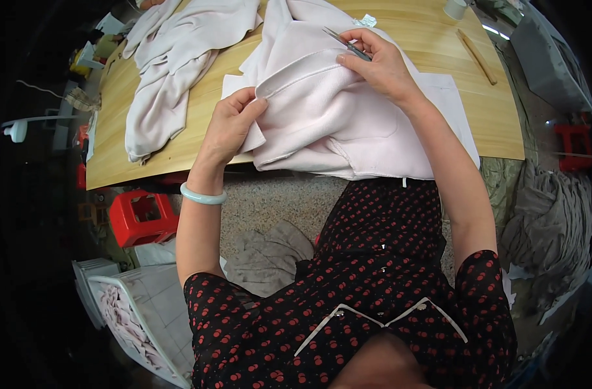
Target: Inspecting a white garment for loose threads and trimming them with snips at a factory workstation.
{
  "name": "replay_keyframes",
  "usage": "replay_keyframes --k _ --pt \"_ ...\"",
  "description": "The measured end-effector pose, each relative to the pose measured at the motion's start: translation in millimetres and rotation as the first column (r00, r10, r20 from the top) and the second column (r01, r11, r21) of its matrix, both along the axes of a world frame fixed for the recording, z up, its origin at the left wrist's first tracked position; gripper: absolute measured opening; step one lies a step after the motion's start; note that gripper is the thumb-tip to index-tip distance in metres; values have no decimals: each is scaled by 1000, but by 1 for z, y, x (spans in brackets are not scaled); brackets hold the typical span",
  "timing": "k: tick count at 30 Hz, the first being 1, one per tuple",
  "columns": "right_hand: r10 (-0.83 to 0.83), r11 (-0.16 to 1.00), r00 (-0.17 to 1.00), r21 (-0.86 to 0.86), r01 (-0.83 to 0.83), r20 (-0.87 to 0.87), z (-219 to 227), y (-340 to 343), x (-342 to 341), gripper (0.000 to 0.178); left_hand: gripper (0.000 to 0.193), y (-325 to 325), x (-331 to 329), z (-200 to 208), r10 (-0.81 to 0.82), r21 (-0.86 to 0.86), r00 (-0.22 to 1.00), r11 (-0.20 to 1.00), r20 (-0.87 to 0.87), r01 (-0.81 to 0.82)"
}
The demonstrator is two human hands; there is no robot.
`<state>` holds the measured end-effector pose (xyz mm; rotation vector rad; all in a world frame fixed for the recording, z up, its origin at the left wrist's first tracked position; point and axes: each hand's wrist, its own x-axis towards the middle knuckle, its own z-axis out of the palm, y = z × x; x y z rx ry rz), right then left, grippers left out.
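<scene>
A pale pink garment [315, 110] of thick cloth spreads over the near edge of the wooden table, partly hanging off it. My left hand [234, 120] pinches one end of its stitched, folded edge between thumb and fingers. At the other end of that edge is my right hand [377, 65], closed around small dark thread snips [349, 45] whose points face up and left. The right thumb lies close to the cloth edge; whether it presses on the cloth I cannot tell. A pale green bangle [203, 194] circles my left wrist.
More pale pink cloth [169, 71] lies on the table's left. A long wooden stick [477, 57] and a white cup [455, 8] sit at the right. Below are a red stool [142, 217], grey cloth [270, 256] on the floor, and a white bin [150, 318] holding pink cloth.
</scene>
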<state>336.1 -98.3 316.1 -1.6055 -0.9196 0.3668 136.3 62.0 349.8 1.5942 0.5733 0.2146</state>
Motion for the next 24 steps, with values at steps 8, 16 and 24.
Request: replay_keyframes --k 8,16,24 --pt "-194 973 863 205 108 467 2 6 -47 30 11 7 1 7 55 -200 998 978 -10 -56" --pt "-17 988 879 143 -58 477 -8 21 -76 30 12 4 4 11 3 -240 1000 971 7 -1" --pt "-11 986 899 153 -63 438 -9 24 -76 27 13 6 3 7 -16 -288 1000 957 12 18"
